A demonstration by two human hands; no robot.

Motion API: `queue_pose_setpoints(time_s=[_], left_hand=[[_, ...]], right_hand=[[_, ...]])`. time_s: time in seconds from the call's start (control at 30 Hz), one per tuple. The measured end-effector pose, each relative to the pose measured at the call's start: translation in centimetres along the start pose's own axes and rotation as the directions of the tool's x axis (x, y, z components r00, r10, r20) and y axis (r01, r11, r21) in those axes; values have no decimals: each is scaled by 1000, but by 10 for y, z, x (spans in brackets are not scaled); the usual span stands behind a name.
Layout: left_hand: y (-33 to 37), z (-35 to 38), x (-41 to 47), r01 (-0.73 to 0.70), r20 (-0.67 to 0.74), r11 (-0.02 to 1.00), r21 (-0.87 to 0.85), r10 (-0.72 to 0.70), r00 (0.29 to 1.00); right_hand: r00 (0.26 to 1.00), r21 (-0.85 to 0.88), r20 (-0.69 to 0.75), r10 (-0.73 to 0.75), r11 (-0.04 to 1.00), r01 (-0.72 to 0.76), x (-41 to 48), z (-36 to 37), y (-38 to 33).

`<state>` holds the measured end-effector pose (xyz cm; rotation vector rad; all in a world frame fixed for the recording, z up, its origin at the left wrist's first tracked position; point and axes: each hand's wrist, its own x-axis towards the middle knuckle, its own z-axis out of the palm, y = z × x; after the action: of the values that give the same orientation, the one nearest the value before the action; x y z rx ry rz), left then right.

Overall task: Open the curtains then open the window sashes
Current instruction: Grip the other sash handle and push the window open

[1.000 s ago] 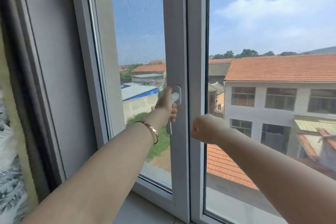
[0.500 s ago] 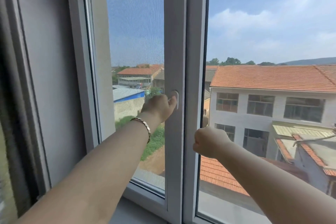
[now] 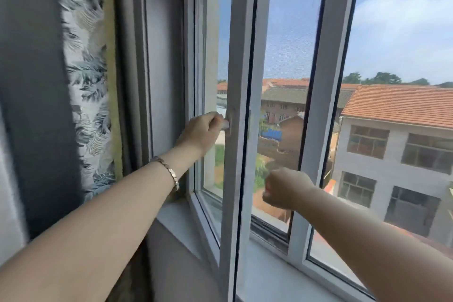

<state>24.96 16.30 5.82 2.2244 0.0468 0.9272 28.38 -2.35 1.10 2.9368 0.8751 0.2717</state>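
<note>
The left window sash (image 3: 236, 61), white-framed, stands swung inward at an angle, its free edge toward me. My left hand (image 3: 202, 131) grips the sash handle (image 3: 226, 125) on that edge; a bracelet sits on the wrist. My right hand (image 3: 284, 187) is a closed fist in the gap between the sash and the white centre post (image 3: 321, 105), holding nothing that I can see. Behind the gap hangs an insect screen (image 3: 289, 39). The leaf-patterned curtain (image 3: 85, 76) is drawn aside at the far left.
The right pane (image 3: 397, 61) stays shut beyond the centre post. A white sill (image 3: 264, 274) runs below the window. Grey wall and reveal (image 3: 164, 51) lie left of the sash. Outside are orange-roofed buildings.
The left sash has swung inward from shut, pulled by my left hand on its handle. My right fist has stayed near the centre post. The view shifted left, showing the curtain.
</note>
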Motion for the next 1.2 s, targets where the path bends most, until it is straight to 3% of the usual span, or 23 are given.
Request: queue_pose_setpoints(time_s=[0.17,0.3,0.57,0.63,0.7,0.77,0.83,0.97,1.13,1.2], left_hand=[[-45,-93,-30,47,-56,998,38,-45,997],[-83,-161,-38,150,9,964,221,-155,988],[-174,-266,-20,140,-14,887,439,-149,989],[-189,-273,-23,95,-140,897,432,-38,989],[-195,-266,-28,95,-363,937,337,36,931],[-186,-252,-34,194,-517,976,94,-119,848],[-173,-237,-31,271,-487,963,0,-237,840],[-168,-219,-17,356,-455,923,146,-258,853],[-195,-221,-5,279,-577,936,214,-109,809],[-209,-230,0,274,-580,941,198,-113,807]], right_hand=[[997,-19,-2,-74,997,74,6,-9,-90],[998,16,-20,-56,998,56,23,-19,-165],[997,40,-68,-32,999,34,68,-35,-304],[997,47,-69,-15,999,18,73,-35,-322],[997,38,-73,0,999,3,77,-35,-334],[997,18,-79,15,1000,-14,83,-33,-343],[994,33,-96,53,998,-50,90,-32,-349],[995,53,-87,57,997,-53,100,-34,-354],[994,43,-101,51,998,-47,107,-35,-356],[995,37,-88,52,998,-49,108,-35,-355]])
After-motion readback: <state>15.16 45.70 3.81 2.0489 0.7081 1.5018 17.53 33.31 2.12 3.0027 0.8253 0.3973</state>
